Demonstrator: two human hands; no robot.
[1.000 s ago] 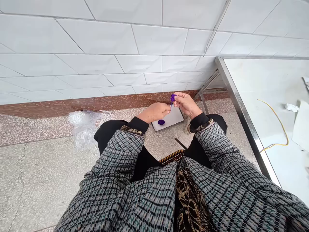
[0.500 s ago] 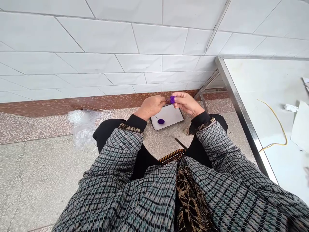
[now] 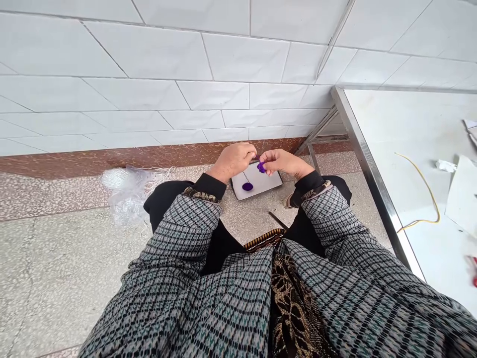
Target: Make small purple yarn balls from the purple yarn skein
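Observation:
My right hand (image 3: 283, 164) pinches a small bunched purple piece of yarn work (image 3: 261, 167) between thumb and fingers. To its left, my left hand (image 3: 235, 160) is closed with its fingertips together, close to the piece. A strand of purple yarn (image 3: 246, 176) runs up from a dark purple yarn ball (image 3: 247, 186) to the left hand's fingers. The ball lies on a white, dark-edged tray or box lid (image 3: 261, 187) on the floor below both hands. Whether a hook or needle is between the fingers is too small to tell.
A clear plastic bag with white cord (image 3: 128, 191) lies on the floor at left. A metal-framed white table (image 3: 387, 124) stands at right, bearing a yellow wire (image 3: 428, 184) and papers (image 3: 462, 189). The tiled wall (image 3: 223, 94) is close ahead. A dark stick-like object (image 3: 278, 220) lies between my legs.
My right hand has lowered slightly with the purple piece, which has turned and shifted down and left. My left hand has tilted, its fingertips a little higher; the strand below it looks straighter.

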